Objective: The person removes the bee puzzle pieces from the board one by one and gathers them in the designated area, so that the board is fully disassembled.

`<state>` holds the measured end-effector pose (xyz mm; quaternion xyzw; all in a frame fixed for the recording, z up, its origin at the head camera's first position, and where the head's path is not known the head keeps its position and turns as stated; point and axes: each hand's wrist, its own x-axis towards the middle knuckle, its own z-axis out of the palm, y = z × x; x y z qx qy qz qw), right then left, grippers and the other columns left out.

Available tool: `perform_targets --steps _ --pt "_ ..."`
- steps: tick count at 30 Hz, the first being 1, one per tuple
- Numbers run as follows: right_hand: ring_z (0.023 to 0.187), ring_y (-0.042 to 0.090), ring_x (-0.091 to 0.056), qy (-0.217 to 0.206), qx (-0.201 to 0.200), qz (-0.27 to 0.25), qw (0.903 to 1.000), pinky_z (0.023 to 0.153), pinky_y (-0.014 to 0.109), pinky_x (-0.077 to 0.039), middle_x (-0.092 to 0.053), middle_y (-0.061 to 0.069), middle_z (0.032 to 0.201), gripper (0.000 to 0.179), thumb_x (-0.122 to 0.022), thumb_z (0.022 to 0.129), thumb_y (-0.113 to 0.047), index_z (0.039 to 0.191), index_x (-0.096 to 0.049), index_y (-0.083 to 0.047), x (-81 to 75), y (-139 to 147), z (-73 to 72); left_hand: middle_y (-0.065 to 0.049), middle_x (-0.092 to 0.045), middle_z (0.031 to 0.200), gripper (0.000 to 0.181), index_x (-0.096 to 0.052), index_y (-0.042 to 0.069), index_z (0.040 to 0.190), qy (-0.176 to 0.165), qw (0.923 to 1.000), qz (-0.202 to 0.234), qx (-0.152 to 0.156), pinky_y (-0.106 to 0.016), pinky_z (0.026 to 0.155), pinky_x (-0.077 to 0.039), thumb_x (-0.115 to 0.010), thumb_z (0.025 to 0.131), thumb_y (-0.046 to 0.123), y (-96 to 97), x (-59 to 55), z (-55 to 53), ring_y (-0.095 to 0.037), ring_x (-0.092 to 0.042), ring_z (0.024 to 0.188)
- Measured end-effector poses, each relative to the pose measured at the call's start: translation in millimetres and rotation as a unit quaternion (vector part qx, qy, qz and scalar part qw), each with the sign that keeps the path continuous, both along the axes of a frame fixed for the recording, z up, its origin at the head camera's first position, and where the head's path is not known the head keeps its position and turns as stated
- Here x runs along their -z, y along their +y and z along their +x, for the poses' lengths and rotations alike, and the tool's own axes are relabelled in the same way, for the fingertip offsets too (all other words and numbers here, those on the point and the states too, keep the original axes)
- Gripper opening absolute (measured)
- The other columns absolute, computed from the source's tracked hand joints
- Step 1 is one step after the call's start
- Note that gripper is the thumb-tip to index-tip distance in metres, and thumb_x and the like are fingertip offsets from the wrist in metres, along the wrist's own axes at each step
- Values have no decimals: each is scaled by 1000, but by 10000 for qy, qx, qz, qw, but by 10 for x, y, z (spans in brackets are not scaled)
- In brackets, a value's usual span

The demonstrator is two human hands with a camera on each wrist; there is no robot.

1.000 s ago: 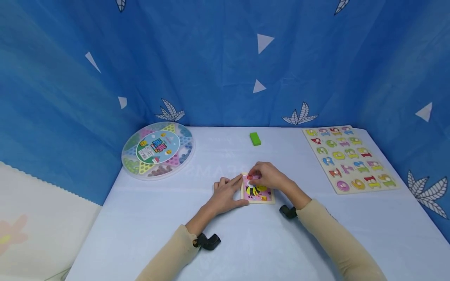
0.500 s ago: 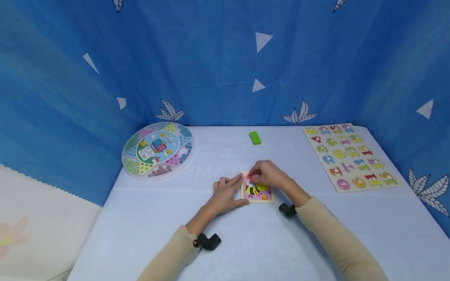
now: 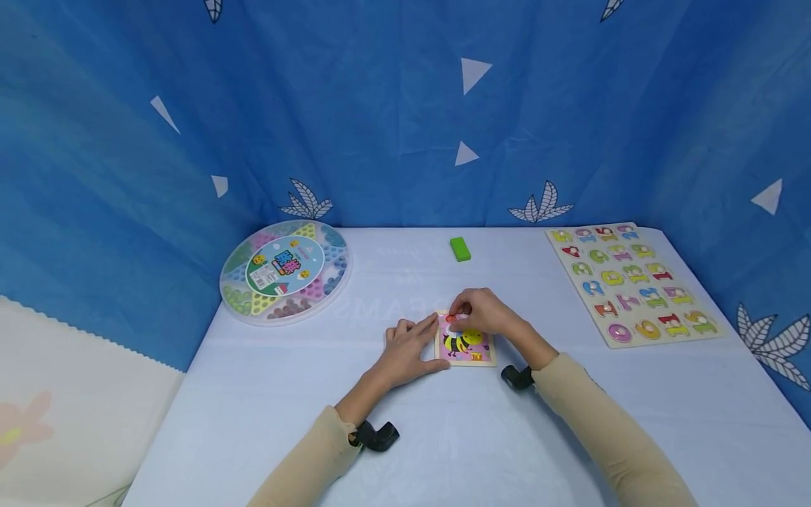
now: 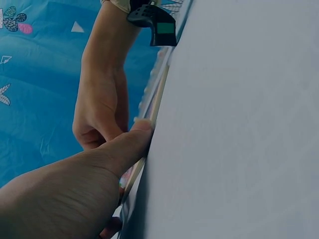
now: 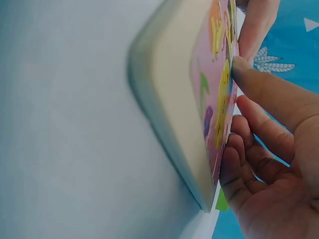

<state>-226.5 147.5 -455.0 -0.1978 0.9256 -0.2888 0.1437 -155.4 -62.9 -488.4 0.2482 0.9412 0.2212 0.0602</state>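
Note:
A small square jigsaw puzzle point(image 3: 467, 345) with a bee picture on pink, in a pale wooden frame, lies on the table between both hands. My left hand point(image 3: 405, 355) steadies its left side, with the straight index finger at the far corner and the thumb at the near corner. In the left wrist view the left thumb point(image 4: 134, 137) presses along the frame's edge. Over the puzzle's far part my right hand point(image 3: 486, 313) pinches a puzzle piece between thumb and index finger. In the right wrist view the right thumb point(image 5: 249, 74) touches the picture, the other fingers curled at the frame.
A green block point(image 3: 460, 250) lies beyond the puzzle. At the back left is a round Chinese checkers set point(image 3: 285, 271) under a clear lid. A wooden number board point(image 3: 633, 285) lies at the right. A blue curtain point(image 3: 399, 113) stands behind the table point(image 3: 443, 436).
My right hand shifts very slightly at the puzzle's far part. The left hand and the puzzle stay in place.

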Motion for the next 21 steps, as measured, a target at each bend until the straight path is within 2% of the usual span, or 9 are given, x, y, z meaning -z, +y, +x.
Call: perform_targets --steps 7,13,21 --pt "81 15 -54 82 40 94 9999 72 24 -49 -65 0 89 24 -82 79 -24 98 -73 -12 -20 -35 24 3 -28 161 86 -35 13 152 62 10000 -49 -27 -40 85 -27 -63 86 60 3 12 -4 -19 -38 106" --pt "82 15 -56 -27 140 192 9997 74 24 -52 -67 1 91 24 -82 79 -24 98 -75 -11 -64 -49 42 2 -28 162 86 -35 13 151 -20 10000 -18 -17 -40 85 -27 -64 86 60 13 13 -7 -19 -38 108" --pt "82 15 -54 63 -39 245 9997 73 23 -50 -65 1 89 24 -82 79 -25 98 -73 -11 -52 -32 19 2 -28 161 85 -36 12 151 -12 10000 -57 -44 -40 86 -26 -65 85 59 25 1 -6 -20 -38 109"
